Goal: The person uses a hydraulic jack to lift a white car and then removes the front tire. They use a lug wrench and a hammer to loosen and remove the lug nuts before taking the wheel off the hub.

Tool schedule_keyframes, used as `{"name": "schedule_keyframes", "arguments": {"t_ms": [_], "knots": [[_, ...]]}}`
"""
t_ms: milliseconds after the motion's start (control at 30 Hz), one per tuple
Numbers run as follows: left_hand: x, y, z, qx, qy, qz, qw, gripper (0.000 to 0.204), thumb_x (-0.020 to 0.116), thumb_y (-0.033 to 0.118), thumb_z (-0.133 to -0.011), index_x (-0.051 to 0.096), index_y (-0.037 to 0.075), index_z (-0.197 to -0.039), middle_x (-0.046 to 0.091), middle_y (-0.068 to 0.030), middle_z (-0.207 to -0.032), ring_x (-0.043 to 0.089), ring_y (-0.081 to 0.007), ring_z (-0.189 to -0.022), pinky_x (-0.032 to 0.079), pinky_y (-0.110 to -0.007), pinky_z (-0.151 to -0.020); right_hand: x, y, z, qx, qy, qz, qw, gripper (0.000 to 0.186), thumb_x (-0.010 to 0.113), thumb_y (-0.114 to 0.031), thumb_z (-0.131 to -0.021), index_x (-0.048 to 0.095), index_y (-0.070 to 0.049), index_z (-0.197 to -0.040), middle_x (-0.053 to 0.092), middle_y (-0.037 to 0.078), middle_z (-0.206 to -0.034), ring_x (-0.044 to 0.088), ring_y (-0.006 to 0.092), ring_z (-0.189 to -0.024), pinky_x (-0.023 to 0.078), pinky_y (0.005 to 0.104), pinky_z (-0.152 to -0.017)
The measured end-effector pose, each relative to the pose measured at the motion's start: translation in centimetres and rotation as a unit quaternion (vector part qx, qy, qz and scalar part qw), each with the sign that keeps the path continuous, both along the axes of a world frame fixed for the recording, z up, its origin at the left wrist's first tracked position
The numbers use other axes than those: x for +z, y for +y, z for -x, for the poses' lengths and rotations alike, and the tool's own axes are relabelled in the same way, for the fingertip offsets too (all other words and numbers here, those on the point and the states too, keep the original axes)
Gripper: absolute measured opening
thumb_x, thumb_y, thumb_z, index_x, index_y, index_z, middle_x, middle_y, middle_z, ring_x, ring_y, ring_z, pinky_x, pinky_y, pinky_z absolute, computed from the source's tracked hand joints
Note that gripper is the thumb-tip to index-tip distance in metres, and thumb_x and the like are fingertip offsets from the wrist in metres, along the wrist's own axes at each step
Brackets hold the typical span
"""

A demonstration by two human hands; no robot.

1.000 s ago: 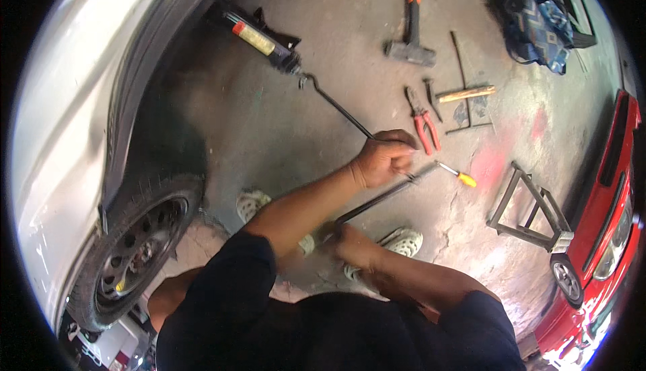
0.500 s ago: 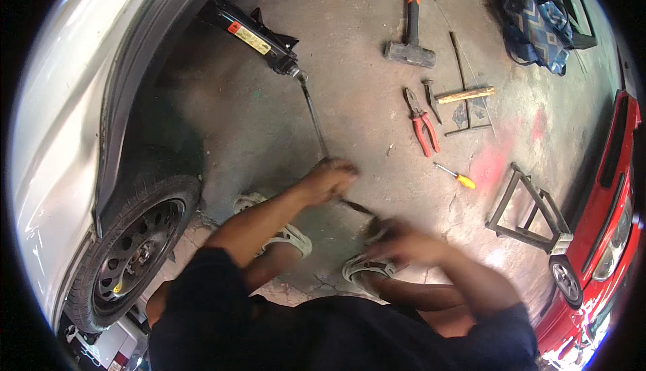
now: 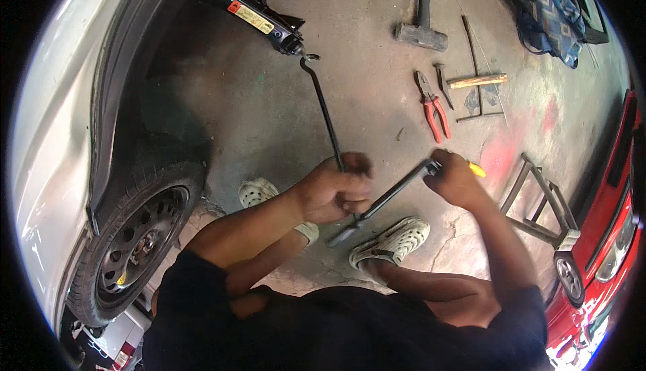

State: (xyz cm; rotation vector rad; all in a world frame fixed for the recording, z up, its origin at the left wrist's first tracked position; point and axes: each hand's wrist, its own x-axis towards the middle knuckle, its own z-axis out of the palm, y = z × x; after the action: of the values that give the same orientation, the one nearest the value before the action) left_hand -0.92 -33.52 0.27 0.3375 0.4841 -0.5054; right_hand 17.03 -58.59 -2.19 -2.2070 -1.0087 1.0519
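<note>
My left hand [image 3: 336, 188] is closed around a long black jack crank rod [image 3: 323, 110]; its fingers are smeared by motion. The rod's hooked far end meets the eye at the end of a black car jack [image 3: 252, 17], which lies on the floor at the upper left. My right hand [image 3: 449, 176] is closed on the bent end of a lug wrench [image 3: 398, 191]. The wrench slants down toward the left and crosses the rod's near end beside my left hand. Whether the two are joined there is hard to make out.
A car wheel [image 3: 141, 246] under a white car [image 3: 50, 135] stands at the left. Pliers [image 3: 434, 108], a sledgehammer [image 3: 422, 31], a wooden-handled hammer [image 3: 476, 81] and a yellow-handled screwdriver [image 3: 476, 169] lie on the right. Beyond are a metal stand [image 3: 538, 206], a patterned bag [image 3: 548, 17] and a red car [image 3: 609, 216].
My right hand has swung up and to the right with the wrench's bent end. My left hand has moved slightly right along with the rod. The view has shifted a little.
</note>
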Motion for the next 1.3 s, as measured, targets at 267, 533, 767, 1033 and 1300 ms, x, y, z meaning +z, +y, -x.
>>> {"name": "schedule_keyframes", "arguments": {"t_ms": [267,533,767,1033,1300], "knots": [[-12.8,-4.9,-0.3,-0.002,-0.008,-0.246,0.969,0.016,0.059,0.005,-0.096,0.066,0.004,-0.110,0.046,0.0042,-0.065,0.039,-0.0106,-0.053,0.037,-0.028,-0.056,6.5,2.2,9.3,0.062,0.531,0.068,0.842,0.026,0.073,-0.015,-0.082,0.065,-0.001,-0.103,0.069,0.015,-0.080,0.067,0.0245,-0.069,0.054,0.0399,-0.066],[-3.9,-7.7,-5.5,0.120,-0.020,-0.015,0.992,0.031,0.056,0.003,-0.095,0.067,0.011,-0.123,0.033,0.0055,-0.059,0.028,-0.0086,-0.050,0.032,-0.029,-0.052,-2.6,3.6,18.9,0.041,0.371,0.093,0.923,0.043,0.077,-0.018,-0.080,0.065,0.005,-0.114,0.073,0.020,-0.091,0.071,0.0265,-0.079,0.056,0.0393,-0.071],[1.2,-1.9,-2.4,0.071,0.017,0.120,0.990,0.019,0.060,0.005,-0.091,0.067,0.009,-0.109,0.035,0.0052,-0.059,0.031,-0.0092,-0.050,0.030,-0.026,-0.052,-3.2,-1.0,2.8,-0.038,0.166,0.102,0.980,0.053,0.079,-0.025,-0.081,0.062,0.010,-0.117,0.073,0.022,-0.098,0.072,0.0282,-0.082,0.057,0.0394,-0.072],[-9.2,-2.6,0.8,0.017,0.023,-0.122,0.992,0.011,0.062,0.007,-0.091,0.066,0.013,-0.099,0.040,0.0052,-0.059,0.035,-0.0086,-0.052,0.033,-0.029,-0.055,5.5,1.3,5.7,0.026,0.486,0.039,0.873,0.031,0.075,-0.022,-0.083,0.067,0.003,-0.100,0.072,0.016,-0.085,0.070,0.0272,-0.071,0.056,0.0400,-0.063],[-4.3,-5.9,-4.1,0.105,-0.033,0.033,0.993,0.022,0.063,0.006,-0.092,0.067,0.004,-0.113,0.042,0.0045,-0.061,0.038,-0.0095,-0.054,0.040,-0.033,-0.060,5.1,4.9,17.1,0.077,0.506,0.071,0.856,0.052,0.075,-0.032,-0.085,0.061,0.006,-0.118,0.072,0.017,-0.089,0.069,0.0276,-0.079,0.055,0.0382,-0.075]]}}
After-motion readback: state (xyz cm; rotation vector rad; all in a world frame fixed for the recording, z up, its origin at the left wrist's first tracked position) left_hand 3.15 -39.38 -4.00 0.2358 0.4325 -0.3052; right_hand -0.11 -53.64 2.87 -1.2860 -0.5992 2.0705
